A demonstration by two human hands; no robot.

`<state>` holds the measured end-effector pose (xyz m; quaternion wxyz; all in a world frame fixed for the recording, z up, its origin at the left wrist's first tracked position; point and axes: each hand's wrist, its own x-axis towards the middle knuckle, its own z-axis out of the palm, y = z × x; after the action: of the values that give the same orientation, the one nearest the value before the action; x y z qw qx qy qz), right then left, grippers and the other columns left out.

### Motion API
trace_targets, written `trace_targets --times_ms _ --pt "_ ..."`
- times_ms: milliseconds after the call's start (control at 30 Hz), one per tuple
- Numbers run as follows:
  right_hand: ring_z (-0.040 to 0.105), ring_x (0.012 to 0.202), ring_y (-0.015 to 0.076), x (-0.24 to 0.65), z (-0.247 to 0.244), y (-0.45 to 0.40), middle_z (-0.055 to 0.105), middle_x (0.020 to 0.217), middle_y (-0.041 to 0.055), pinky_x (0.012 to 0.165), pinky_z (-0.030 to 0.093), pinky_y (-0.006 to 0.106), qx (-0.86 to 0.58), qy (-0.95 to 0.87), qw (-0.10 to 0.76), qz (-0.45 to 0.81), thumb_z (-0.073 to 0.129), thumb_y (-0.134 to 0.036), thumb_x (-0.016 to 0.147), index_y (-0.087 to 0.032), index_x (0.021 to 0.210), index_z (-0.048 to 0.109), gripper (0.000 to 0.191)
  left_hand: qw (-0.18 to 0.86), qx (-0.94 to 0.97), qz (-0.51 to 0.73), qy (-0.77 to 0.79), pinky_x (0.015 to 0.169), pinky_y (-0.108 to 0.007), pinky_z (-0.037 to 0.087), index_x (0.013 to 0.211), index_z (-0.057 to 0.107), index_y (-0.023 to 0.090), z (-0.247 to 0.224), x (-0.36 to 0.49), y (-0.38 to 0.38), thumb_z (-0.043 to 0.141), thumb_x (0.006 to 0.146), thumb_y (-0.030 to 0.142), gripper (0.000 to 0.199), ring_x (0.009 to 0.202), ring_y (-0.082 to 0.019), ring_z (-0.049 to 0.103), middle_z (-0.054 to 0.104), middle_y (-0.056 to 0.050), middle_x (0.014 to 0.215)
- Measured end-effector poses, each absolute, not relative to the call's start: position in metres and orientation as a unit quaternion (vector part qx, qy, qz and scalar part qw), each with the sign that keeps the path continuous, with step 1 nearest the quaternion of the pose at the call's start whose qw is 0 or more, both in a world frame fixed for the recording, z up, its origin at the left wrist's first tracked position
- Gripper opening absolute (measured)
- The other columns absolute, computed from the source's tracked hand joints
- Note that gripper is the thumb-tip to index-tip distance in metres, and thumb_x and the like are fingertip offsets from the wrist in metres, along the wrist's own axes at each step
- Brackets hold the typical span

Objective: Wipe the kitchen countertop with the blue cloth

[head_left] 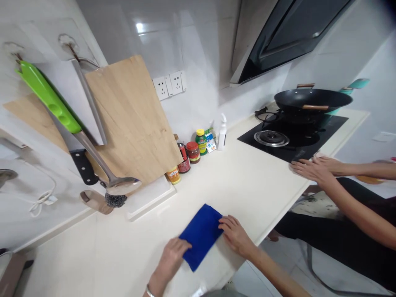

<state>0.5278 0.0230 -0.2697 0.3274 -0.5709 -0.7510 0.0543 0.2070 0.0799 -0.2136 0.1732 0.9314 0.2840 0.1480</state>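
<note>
Blue cloth [201, 237], lying as a flat, roughly rectangular piece on the pale tabletop [235, 185], sits near the front edge, between the person's two hands; the left hand [171, 258], with a silvery band [149, 291] at its wrist, meets the cloth's left side, its fingers close together and their tips on the margin; the right hand [238, 237] reaches the opposite side, its fingers slightly bent, side by side, the tips on the cloth's edge; whether either hand pinches the fabric or only presses it, I cannot tell.

Beyond the cloth, against the wall, stand a red-lidded jar [193, 153], a green bottle [201, 144] with a yellow cap and a white spray bottle [222, 134]; to the left hang a wooden board [136, 119], a ladle [120, 184] with a bright green handle, and a broad-bladed knife [83, 165] with a black handle, partly hidden behind the ladle.

To the right, a black cooktop [293, 138] is set in the tabletop, a dark wok [314, 99] with wooden handles over its far part; another person's hands [311, 170] rest at the cooktop's near corner, well apart from the cloth.
</note>
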Motion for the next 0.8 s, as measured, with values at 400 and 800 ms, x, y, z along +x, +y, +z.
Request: trace_targets --times_ms 400,800 --pt "0.057 0.125 0.0317 0.399 -0.276 -0.003 0.055 0.143 0.0176 0.106 0.048 0.052 -0.537 -0.728 0.323 0.278 0.060 -0.035 0.079 -0.014 0.154 0.028 0.085 0.167 0.912 0.095 0.362 0.096 -0.040 0.058 0.140 0.046 0.026 -0.208 0.214 0.071 0.048 0.085 0.004 0.059 0.105 -0.019 0.067 0.071 -0.006 0.114" --pt "0.050 0.132 0.0312 0.482 -0.283 0.063 0.055 0.140 0.0207 0.108 0.045 0.056 -0.689 -0.568 0.447 0.048 0.039 -0.029 0.094 -0.010 0.137 0.050 0.048 0.106 0.841 0.259 0.462 0.115 -0.047 0.046 0.144 0.041 0.021 -0.220 0.240 0.118 0.040 0.098 0.030 0.047 0.137 -0.020 0.051 0.055 -0.012 0.146"
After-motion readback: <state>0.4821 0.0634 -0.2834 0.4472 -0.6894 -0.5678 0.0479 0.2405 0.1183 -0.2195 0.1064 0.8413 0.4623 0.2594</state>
